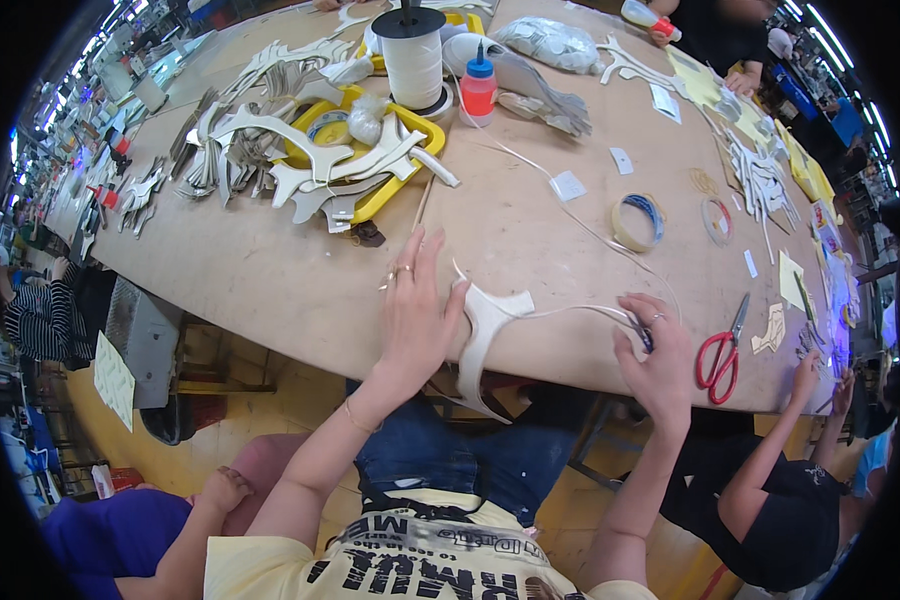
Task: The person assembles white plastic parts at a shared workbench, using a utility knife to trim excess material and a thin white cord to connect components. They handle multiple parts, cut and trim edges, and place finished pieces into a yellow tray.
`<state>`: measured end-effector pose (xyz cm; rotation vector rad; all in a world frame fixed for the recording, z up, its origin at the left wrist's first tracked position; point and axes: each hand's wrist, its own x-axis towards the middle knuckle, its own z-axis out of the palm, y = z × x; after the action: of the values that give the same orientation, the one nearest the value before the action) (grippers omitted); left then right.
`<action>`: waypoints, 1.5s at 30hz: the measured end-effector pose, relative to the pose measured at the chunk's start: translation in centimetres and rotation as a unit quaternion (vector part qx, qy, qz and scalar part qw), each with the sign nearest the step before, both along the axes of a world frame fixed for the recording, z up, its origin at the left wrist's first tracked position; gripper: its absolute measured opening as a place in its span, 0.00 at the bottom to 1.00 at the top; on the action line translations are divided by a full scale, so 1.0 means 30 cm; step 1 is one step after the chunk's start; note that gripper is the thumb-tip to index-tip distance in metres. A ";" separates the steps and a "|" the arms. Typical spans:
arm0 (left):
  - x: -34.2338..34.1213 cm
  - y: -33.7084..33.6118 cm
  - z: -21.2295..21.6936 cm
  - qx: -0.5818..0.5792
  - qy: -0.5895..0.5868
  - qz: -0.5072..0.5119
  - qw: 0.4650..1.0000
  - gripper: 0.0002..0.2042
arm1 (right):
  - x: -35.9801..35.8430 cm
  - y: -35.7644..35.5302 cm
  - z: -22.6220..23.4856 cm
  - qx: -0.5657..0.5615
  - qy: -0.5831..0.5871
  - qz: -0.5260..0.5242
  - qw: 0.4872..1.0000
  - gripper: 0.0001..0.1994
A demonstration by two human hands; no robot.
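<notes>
A white branching cut piece (488, 325), like a shoe-upper part, lies at the table's near edge, one arm hanging over it. My left hand (417, 312) rests beside it on the table, fingers stretched out, the thumb at the piece's left edge. A thin white cord (580, 309) stretches from the piece's right arm to my right hand (660, 355). The fingers there are curled around a small dark blue tool (644, 337), mostly hidden in the grip. Right of that hand lie red-handled scissors (720, 355).
A white cord spool (413, 65) stands at the back beside a red bottle with a blue cap (478, 88). Yellow trays (432, 135) hold stacked white pieces. A tape roll (637, 222) lies right of centre. Co-workers sit on both sides, one person's hand (806, 378) at the right edge.
</notes>
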<state>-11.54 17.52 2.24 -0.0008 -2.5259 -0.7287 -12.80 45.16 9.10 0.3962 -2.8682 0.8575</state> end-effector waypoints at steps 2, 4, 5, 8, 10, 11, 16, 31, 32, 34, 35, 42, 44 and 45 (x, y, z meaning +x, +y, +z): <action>0.025 -0.016 -0.007 -0.058 0.010 -0.029 0.998 0.21 | -0.015 -0.114 -0.022 -0.020 -0.023 0.033 0.999 0.16; 0.038 -0.021 -0.021 -0.048 -0.026 -0.100 0.994 0.15 | -0.020 -0.207 -0.050 -0.009 -0.039 0.058 0.997 0.15; 0.040 -0.023 -0.030 -0.041 -0.048 -0.091 0.994 0.13 | -0.023 -0.244 -0.069 0.006 -0.036 0.073 0.997 0.15; 0.039 -0.026 -0.048 -0.013 -0.082 -0.081 0.993 0.10 | 0.017 -0.262 -0.095 -0.007 -0.105 0.081 0.991 0.15; 0.014 -0.027 -0.056 -0.002 -0.080 -0.070 0.994 0.11 | 0.080 -0.227 -0.112 -0.024 -0.223 0.137 0.965 0.17; -0.005 -0.029 -0.058 -0.001 -0.081 -0.059 0.995 0.11 | 0.120 -0.202 -0.127 -0.030 -0.303 0.192 0.933 0.19; -0.132 -0.021 -0.075 -0.054 -0.056 -0.036 0.996 0.13 | 0.316 -0.224 -0.494 0.129 -0.363 0.166 0.908 0.21; -0.246 0.008 -0.039 -0.101 -0.147 -0.041 0.983 0.21 | 0.375 -0.287 -1.287 0.126 -0.454 0.156 0.868 0.16; -0.245 0.010 -0.031 -0.095 -0.157 -0.047 0.982 0.22 | 0.384 -0.272 -1.292 0.128 -0.464 0.145 0.864 0.16; -0.241 0.008 -0.015 -0.074 -0.186 -0.037 0.979 0.24 | 0.398 -0.231 -1.288 0.130 -0.480 0.123 0.859 0.16; -0.242 0.006 -0.008 -0.075 -0.202 -0.038 0.976 0.25 | 0.397 -0.217 -1.285 0.131 -0.485 0.117 0.857 0.16; -0.246 0.006 0.004 -0.048 -0.195 -0.012 0.980 0.29 | 0.336 -0.097 -1.252 0.157 -0.511 0.107 0.838 0.17; -0.242 0.006 0.006 -0.056 -0.189 -0.008 0.980 0.30 | 0.309 -0.065 -1.247 0.166 -0.506 0.114 0.839 0.18; -0.240 0.006 0.008 -0.046 -0.192 -0.006 0.980 0.28 | 0.299 -0.051 -1.245 0.171 -0.503 0.116 0.839 0.18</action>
<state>-18.74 17.70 2.49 0.1011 -2.9280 -0.6673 -3.82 43.62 -28.25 0.4162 -4.0652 0.7036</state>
